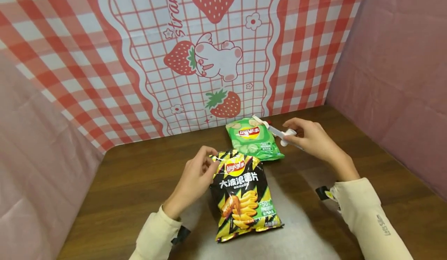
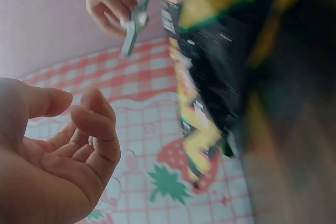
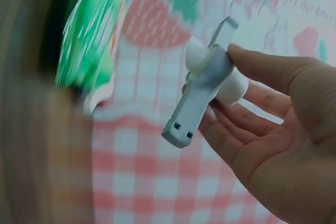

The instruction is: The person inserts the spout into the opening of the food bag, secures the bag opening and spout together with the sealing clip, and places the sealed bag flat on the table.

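Nearest me, the black chip bag [image 1: 244, 196] lies flat near the front edge of the table [image 1: 139, 174]. My left hand [image 1: 195, 178] touches its top left corner, fingers loosely curled — the wrist view shows them holding nothing. My right hand [image 1: 312, 137] pinches a white bag clip [image 1: 277, 132] just above the green chip bag [image 1: 254, 139], toward the back edge. I judge the clip could slip — only thumb and fingertips [image 3: 247, 59] hold it.
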Available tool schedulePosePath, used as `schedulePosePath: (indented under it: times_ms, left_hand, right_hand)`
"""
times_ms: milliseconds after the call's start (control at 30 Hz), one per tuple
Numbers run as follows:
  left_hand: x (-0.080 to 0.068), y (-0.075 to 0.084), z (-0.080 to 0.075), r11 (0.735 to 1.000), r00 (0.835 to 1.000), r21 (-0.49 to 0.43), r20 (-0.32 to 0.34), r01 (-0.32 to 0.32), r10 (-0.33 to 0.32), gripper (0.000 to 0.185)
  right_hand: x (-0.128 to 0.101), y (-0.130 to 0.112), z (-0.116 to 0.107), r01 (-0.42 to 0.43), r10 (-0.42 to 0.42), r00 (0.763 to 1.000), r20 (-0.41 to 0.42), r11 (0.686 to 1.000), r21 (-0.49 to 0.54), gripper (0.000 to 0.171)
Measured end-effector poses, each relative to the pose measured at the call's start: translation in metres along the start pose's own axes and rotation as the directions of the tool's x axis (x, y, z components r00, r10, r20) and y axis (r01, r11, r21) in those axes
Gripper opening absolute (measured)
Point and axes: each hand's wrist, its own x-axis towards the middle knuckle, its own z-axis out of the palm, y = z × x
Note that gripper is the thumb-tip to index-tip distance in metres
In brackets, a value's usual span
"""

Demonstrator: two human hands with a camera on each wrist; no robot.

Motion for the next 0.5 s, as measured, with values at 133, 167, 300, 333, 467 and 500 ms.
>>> schedulePosePath:
  times_ms: [133,167,300,333,467,500]
  left_hand:
    - [0.010,0.012,0.004,0.998,0.998,0.007,-0.024,-0.057,0.058,0.016]
    - [0.011,0.014,0.005,0.997,0.996,0.018,-0.040,-0.075,0.076,0.018]
    - [0.011,0.022,0.008,0.981,0.981,0.103,-0.087,-0.163,0.172,0.028]
    - [0.010,0.023,0.010,0.974,0.977,0.133,-0.089,-0.184,0.196,0.032]
    - [0.008,0.028,0.016,0.943,0.961,0.229,-0.077,-0.243,0.266,0.045]
    - [0.007,0.029,0.017,0.934,0.955,0.249,-0.079,-0.257,0.284,0.046]
  right_hand:
    - [0.002,-0.031,0.016,0.057,-0.059,0.998,0.013,0.993,0.105,0.028]
    - [0.002,-0.039,0.020,0.068,-0.070,0.997,0.017,0.989,0.131,0.027]
    - [0.002,-0.063,0.037,0.097,-0.108,0.993,0.036,0.968,0.232,0.020]
    - [0.001,-0.068,0.040,0.096,-0.110,0.993,0.042,0.961,0.258,0.018]
    - [-0.001,-0.084,0.048,0.085,-0.107,0.994,0.040,0.930,0.357,0.014]
    - [-0.001,-0.087,0.049,0.076,-0.098,0.994,0.039,0.920,0.383,0.013]
